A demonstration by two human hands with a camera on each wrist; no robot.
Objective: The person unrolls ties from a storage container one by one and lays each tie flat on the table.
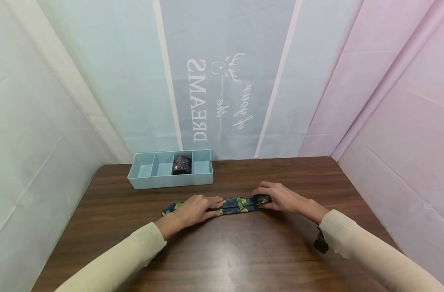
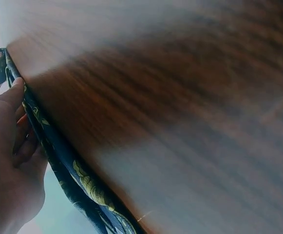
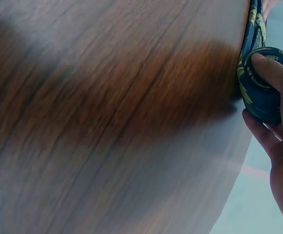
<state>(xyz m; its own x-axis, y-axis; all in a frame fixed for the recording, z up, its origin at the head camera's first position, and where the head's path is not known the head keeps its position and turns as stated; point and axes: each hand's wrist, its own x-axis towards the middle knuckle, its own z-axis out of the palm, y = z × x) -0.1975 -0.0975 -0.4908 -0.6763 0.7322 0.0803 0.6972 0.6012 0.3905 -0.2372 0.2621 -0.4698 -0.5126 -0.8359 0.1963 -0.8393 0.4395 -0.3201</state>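
A navy necktie (image 1: 231, 206) with a yellow-green floral pattern lies folded lengthwise across the table, its right end wound into a roll (image 3: 263, 85). My right hand (image 1: 282, 197) grips this roll, thumb on the near side and fingers round the far side. Farther left, my left hand (image 1: 194, 209) rests on the flat part of the tie with fingers extended, touching it from above. In the left wrist view, the thumb of the left hand (image 2: 7, 161) lies along the tie's edge. The tie's left tip shows past the left wrist.
At the back left of the brown wooden table (image 1: 240, 251) stands a light blue tray (image 1: 174, 180) divided into compartments. One compartment holds a dark rolled item (image 1: 182, 165) with a pattern. Hanging cloth (image 1: 229, 36) encloses the table at the back and both sides.
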